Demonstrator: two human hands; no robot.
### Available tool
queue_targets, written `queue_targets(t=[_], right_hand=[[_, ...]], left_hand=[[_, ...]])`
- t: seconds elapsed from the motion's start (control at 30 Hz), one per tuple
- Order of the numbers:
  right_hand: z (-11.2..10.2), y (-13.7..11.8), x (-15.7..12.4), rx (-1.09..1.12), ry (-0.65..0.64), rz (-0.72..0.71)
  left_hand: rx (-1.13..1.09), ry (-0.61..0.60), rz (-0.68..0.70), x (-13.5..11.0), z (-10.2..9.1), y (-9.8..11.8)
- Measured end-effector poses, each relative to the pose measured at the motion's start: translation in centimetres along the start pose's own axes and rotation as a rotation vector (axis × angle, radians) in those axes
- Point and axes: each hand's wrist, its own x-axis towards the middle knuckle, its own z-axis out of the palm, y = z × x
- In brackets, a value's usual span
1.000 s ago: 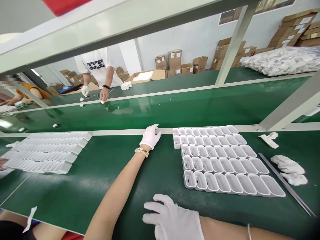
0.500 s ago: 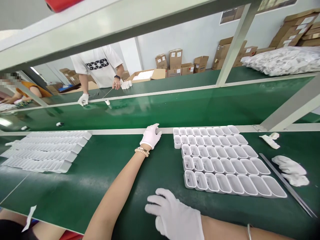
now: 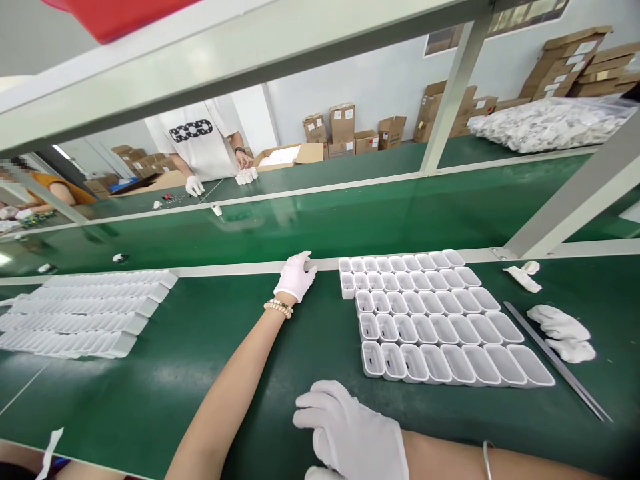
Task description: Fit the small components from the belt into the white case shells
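Observation:
My left hand [image 3: 295, 277], in a white glove, is stretched out near the pale rail [image 3: 329, 264] at the far edge of the green bench [image 3: 215, 400]. Its fingers are slightly apart and nothing shows in them. Closer to me, my right hand [image 3: 350, 430] hovers low over the bench, gloved too, with loosely spread fingers and no object. To the right of both hands stand rows of white open plastic cups [image 3: 457, 365], packed side by side. Small dark slots show inside several of them. Neither hand touches the cups.
More white cups [image 3: 100, 313] lie in rows at the left. Two thin metal strips [image 3: 555, 360] and crumpled white gloves [image 3: 563, 330] rest at the right. A slanted post [image 3: 560, 193] rises from the rail. Across the green belt [image 3: 370, 220], a co-worker [image 3: 200, 143] handles small parts.
The view has shifted slightly, moving the cups a little left in the picture. My hands keep nearly the same pose. The co-worker's gloved hand has moved right and back from the belt.

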Motion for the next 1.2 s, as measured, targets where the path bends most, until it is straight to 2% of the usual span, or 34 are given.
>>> queue_targets(t=[0.1, 0.23, 0.3, 0.43, 0.5, 0.57, 0.63, 0.77, 1.0, 1.07, 1.2], right_hand=[[-1.2, -0.1, 0.1, 0.049, -0.019, 0.02], [-2.1, 0.6, -0.1, 0.125, 0.026, -0.034], [-1.6, 1.1, -0.4, 0.123, 0.034, -0.039], [0.7, 1.7, -1.1, 0.069, -0.071, -0.052], [1.2, 1.7, -1.3, 0.094, -0.089, 0.014], [0.8, 1.4, -1.3, 0.132, -0.088, 0.097], [-0.2, 1.1, -1.2, 0.152, -0.031, 0.135], [-1.9, 0.5, -1.0, 0.14, 0.08, 0.081], [-2.4, 0.3, -0.6, -0.062, 0.024, 0.139], [-2.6, 0.6, -0.2, -0.044, -0.007, 0.105], [-2.6, 1.5, 0.7, -0.058, -0.137, -0.171]], left_hand=[[0.003, 0.001, 0.003, 0.0, 0.0, -0.1], [0.004, -0.001, 0.003, -0.1, 0.0, -0.1], [0.003, -0.002, 0.002, -0.1, 0.0, -0.1], [0.001, -0.005, -0.002, -0.1, 0.0, 0.0], [0.002, -0.005, -0.003, -0.2, 0.0, 0.0], [0.004, -0.006, -0.004, -0.2, 0.0, 0.0], [0.006, -0.006, -0.004, -0.2, 0.0, 0.0], [0.008, -0.005, -0.002, -0.2, 0.0, 0.0], [0.01, 0.001, 0.008, -0.1, 0.1, -0.1], [0.01, 0.001, 0.018, -0.1, 0.1, -0.1], [0.01, 0.008, 0.047, -0.1, 0.1, -0.3]])
